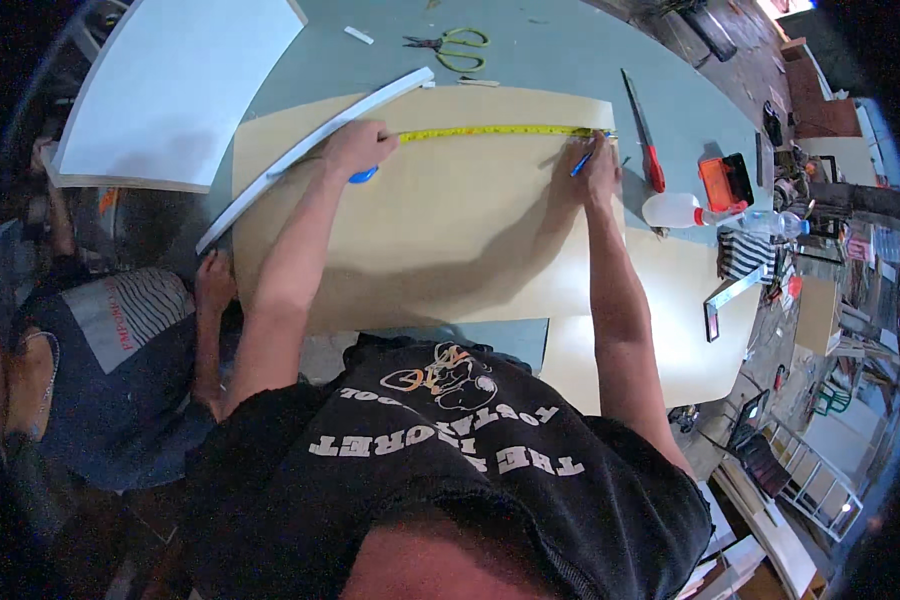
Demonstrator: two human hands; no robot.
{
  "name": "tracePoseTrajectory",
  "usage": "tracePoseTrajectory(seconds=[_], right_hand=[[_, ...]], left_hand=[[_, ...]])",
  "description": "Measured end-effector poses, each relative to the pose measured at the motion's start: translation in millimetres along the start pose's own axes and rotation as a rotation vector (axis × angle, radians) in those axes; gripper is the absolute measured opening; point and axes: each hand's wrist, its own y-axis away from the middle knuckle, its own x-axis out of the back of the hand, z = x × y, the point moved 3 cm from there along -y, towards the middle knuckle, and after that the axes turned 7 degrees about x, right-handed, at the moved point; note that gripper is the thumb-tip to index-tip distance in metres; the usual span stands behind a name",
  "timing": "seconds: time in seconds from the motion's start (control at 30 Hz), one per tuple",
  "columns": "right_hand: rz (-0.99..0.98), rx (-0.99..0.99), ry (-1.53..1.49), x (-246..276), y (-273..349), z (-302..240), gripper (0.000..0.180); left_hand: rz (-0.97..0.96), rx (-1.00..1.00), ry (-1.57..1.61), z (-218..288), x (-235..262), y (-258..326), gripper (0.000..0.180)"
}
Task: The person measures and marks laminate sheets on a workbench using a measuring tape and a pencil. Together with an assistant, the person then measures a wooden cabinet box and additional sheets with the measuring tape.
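Observation:
A tan sheet [440, 220] lies on the grey-green table in front of me. Across its far part runs the yellow blade of a tape measure [490, 131]. My left hand [358, 148] is closed round the tape measure's body, and a blue part of it shows below my fingers. At the sheet's right edge, my right hand [600, 180] has its fingers closed on a blue pen [581, 163], right by the blade's end. Whether those fingers also pinch the tape is hidden. A long white strip [310, 145] slants across the sheet's left side, beside my left hand.
Scissors [460, 48] with green handles lie beyond the sheet. To the right are a red-handled saw-like blade [642, 120], an orange-black box [725, 182], a white bottle [672, 210] and a square [732, 300]. A co-worker's hand [215, 282] and a white panel [180, 90] are at left.

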Motion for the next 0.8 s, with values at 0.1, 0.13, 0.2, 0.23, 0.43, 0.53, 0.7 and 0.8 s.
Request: tracePoseTrajectory(seconds=[0.1,0.13,0.2,0.23,0.43,0.53,0.7,0.8], right_hand=[[-0.123,-0.167,-0.066,5.5,-22.4,-28.4,0.035],[-0.191,-0.343,-0.21,7.5,-36.3,-17.3,0.034],[-0.049,-0.157,0.054,-11.6,-44.2,32.2,0.035],[-0.002,-0.116,0.042,-16.6,-46.4,35.6,0.041],[-0.031,0.106,0.042,-3.9,-49.2,-7.7,0.037],[0.042,0.183,0.126,-7.6,-54.8,-8.2,0.039],[-0.043,0.037,-0.05,-2.2,-58.5,-38.6,0.038],[-0.101,-0.176,-0.283,14.0,-59.8,-35.3,0.038]], left_hand=[[0.063,-0.078,-0.034,1.6,4.0,-26.4,0.036],[0.094,-0.115,-0.047,-0.4,4.4,-35.2,0.037],[0.055,-0.121,-0.115,25.0,8.4,-50.9,0.035],[0.047,-0.144,-0.099,29.2,9.3,-55.5,0.035],[-0.037,0.045,-0.154,18.7,23.7,-70.9,0.035],[-0.008,0.006,-0.155,11.9,33.6,-73.7,0.034],[-0.039,0.019,-0.152,1.6,37.1,-73.1,0.034],[-0.083,0.06,-0.177,18.0,39.0,-78.6,0.036]])
